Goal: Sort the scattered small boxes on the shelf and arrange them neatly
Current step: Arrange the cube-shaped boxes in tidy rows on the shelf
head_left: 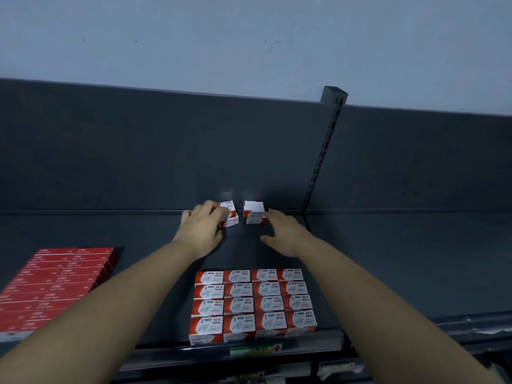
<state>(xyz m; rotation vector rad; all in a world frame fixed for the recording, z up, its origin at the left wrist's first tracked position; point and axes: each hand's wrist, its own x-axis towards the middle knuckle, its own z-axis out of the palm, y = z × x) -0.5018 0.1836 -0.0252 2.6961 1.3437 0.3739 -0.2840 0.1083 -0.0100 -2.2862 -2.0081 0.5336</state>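
Note:
Two small stacks of red-and-white paper clip boxes stand at the back of the dark shelf [110, 228]. My left hand [201, 231] grips the left stack [229, 214], fingers curled over its top box. The right stack [254, 213] stands a short gap away; my right hand [285, 235] reaches toward it with fingers spread, fingertips just at its right side. Near the shelf's front edge, several matching boxes sit in a neat grid [252, 300] of rows, labels upward.
A block of flat red boxes [55, 284] lies at the front left of the shelf. A slotted metal upright [324, 151] divides the back panel on the right. A price label [256, 350] is fixed on the shelf's front rail.

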